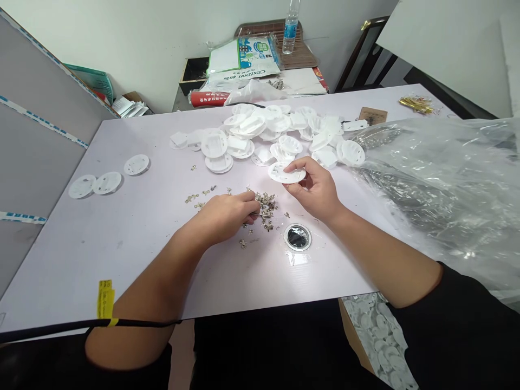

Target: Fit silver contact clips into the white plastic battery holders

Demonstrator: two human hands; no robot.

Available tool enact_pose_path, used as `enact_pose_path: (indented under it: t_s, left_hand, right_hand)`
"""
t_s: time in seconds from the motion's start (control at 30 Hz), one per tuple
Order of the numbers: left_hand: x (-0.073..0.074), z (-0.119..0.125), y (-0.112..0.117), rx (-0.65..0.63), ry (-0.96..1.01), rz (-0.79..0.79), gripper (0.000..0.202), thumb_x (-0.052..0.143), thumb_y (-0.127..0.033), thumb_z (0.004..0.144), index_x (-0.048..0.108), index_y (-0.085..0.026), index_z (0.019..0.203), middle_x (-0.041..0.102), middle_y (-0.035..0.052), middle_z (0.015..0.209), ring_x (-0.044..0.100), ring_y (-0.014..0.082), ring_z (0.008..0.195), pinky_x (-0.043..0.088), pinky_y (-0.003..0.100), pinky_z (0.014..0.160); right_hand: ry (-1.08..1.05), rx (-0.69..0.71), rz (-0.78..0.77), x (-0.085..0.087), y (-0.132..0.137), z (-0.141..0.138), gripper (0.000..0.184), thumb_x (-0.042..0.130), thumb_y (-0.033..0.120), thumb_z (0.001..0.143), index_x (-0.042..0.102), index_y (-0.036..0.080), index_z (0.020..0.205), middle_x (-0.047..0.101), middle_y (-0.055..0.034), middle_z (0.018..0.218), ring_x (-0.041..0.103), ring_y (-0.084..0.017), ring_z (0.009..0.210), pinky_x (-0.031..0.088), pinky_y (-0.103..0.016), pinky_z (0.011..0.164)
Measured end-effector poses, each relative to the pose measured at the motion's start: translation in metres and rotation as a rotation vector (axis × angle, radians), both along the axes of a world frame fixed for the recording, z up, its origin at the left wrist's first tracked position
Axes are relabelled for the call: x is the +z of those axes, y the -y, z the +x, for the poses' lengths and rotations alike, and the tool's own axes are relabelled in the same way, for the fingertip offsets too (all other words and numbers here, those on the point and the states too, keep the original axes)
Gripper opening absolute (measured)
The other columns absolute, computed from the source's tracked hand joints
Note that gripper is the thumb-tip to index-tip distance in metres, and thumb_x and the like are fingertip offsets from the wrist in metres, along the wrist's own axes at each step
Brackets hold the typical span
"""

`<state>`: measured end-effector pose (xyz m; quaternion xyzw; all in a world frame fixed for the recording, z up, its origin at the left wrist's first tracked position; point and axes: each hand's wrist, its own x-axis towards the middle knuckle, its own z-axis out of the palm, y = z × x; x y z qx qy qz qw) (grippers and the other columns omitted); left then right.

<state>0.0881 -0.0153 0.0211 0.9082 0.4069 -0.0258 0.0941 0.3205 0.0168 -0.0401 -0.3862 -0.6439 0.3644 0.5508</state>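
Observation:
My right hand (pixel 314 189) holds a white round plastic disc (pixel 285 173) by its edge, just above the table. Fingers of my left hand (pixel 227 214) are pinched together at a small heap of little metal clips (pixel 266 205); a thin metal piece seems to sit between the fingertips. Behind the hands lies a big pile of white plastic discs and square covers (pixel 276 132). Three separate white discs (pixel 106 182) lie in a row at the left of the table.
A round metal-rimmed hole (pixel 298 237) sits in the pale table (pixel 122 244) near my right wrist. A large clear plastic bag (pixel 442 189) covers the right side. A box of white discs (pixel 377 336) stands under the table edge. Papers and a water bottle (pixel 291 27) are behind.

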Motion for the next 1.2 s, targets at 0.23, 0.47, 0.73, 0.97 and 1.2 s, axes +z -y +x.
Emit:
enact_pose_path:
  t_s: [0.23, 0.47, 0.73, 0.97, 1.2]
  left_hand:
    - [0.002, 0.001, 0.004, -0.041, -0.053, 0.04, 0.013, 0.049, -0.008, 0.084, 0.056, -0.019, 0.083, 0.061, 0.0008, 0.082, 0.034, 0.0082, 0.049, 0.024, 0.026, 0.049]
    - [0.008, -0.005, -0.004, 0.021, 0.241, -0.238, 0.015, 0.051, -0.011, 0.085, 0.061, -0.021, 0.089, 0.067, -0.0015, 0.081, 0.056, 0.0109, 0.065, 0.04, 0.024, 0.059]
    - [0.0, 0.008, -0.005, 0.462, 1.055, -0.288, 0.015, 0.066, -0.031, 0.089, 0.056, -0.02, 0.084, 0.046, -0.0028, 0.061, 0.033, 0.0067, 0.048, 0.026, 0.022, 0.042]
    - [-0.009, 0.026, 0.005, 0.461, 0.899, -0.142, 0.008, 0.067, -0.024, 0.086, 0.064, -0.017, 0.083, 0.059, 0.0041, 0.092, 0.047, 0.0091, 0.066, 0.04, 0.025, 0.057]
    - [-0.014, 0.02, 0.002, 0.504, 0.79, -0.049, 0.005, 0.06, -0.022, 0.09, 0.062, -0.018, 0.088, 0.064, 0.0019, 0.091, 0.046, 0.009, 0.064, 0.039, 0.026, 0.062]
  right_hand:
    - [0.004, 0.005, 0.007, -0.001, -0.001, 0.0, 0.02, 0.071, 0.024, 0.077, 0.063, 0.024, 0.096, 0.063, -0.0018, 0.1, 0.06, -0.016, 0.083, 0.05, -0.027, 0.059]
    - [0.051, 0.005, 0.046, -0.001, 0.0, 0.002, 0.022, 0.071, 0.021, 0.076, 0.063, 0.024, 0.097, 0.06, -0.0021, 0.1, 0.059, -0.015, 0.081, 0.052, -0.027, 0.061]
    - [0.252, 0.091, 0.344, 0.004, 0.006, 0.0, 0.033, 0.076, 0.02, 0.07, 0.065, 0.026, 0.1, 0.061, -0.0037, 0.099, 0.059, -0.02, 0.087, 0.051, -0.031, 0.063]
    - [0.268, 0.129, 0.402, 0.005, 0.012, -0.005, 0.037, 0.079, 0.018, 0.07, 0.064, 0.026, 0.102, 0.059, -0.0025, 0.099, 0.056, -0.015, 0.076, 0.051, -0.03, 0.063]
    - [0.276, 0.103, 0.454, 0.004, 0.009, -0.003, 0.036, 0.078, 0.015, 0.069, 0.064, 0.023, 0.101, 0.059, -0.0024, 0.098, 0.055, -0.014, 0.075, 0.051, -0.027, 0.061]
